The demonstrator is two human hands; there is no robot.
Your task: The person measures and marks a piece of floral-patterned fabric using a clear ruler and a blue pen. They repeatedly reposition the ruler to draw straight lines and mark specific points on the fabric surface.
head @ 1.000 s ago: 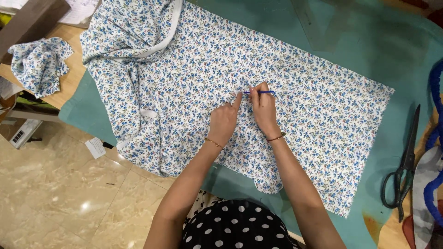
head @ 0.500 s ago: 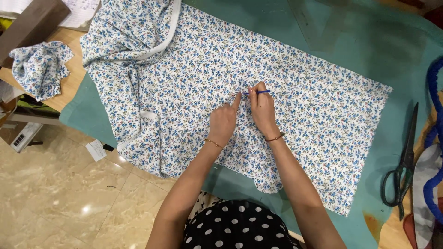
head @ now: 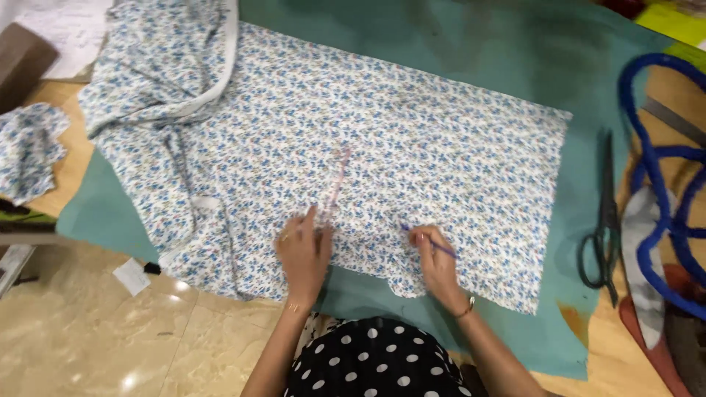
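Teal felt (head: pixel 471 44) covers the worktable, and on it lies a spread floral fabric (head: pixel 412 140) (white with small blue flowers). Near its front edge the right hand (head: pixel 435 259) pinches a blue pencil (head: pixel 429 241) tip-down on the cloth, while the left hand (head: pixel 303 254) presses flat, fingers loosely spread, holding nothing. Black scissors (head: pixel 603 220) lie well apart to the right, beside a blue cord (head: pixel 651 147).

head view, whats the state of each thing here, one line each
floral fabric: spread flat on the green mat, bunched at its left end
blue pencil: gripped in the right hand, tip on fabric
left hand: pressed flat on fabric
scissors: closed, lying on the green mat
fabric scrap: crumpled
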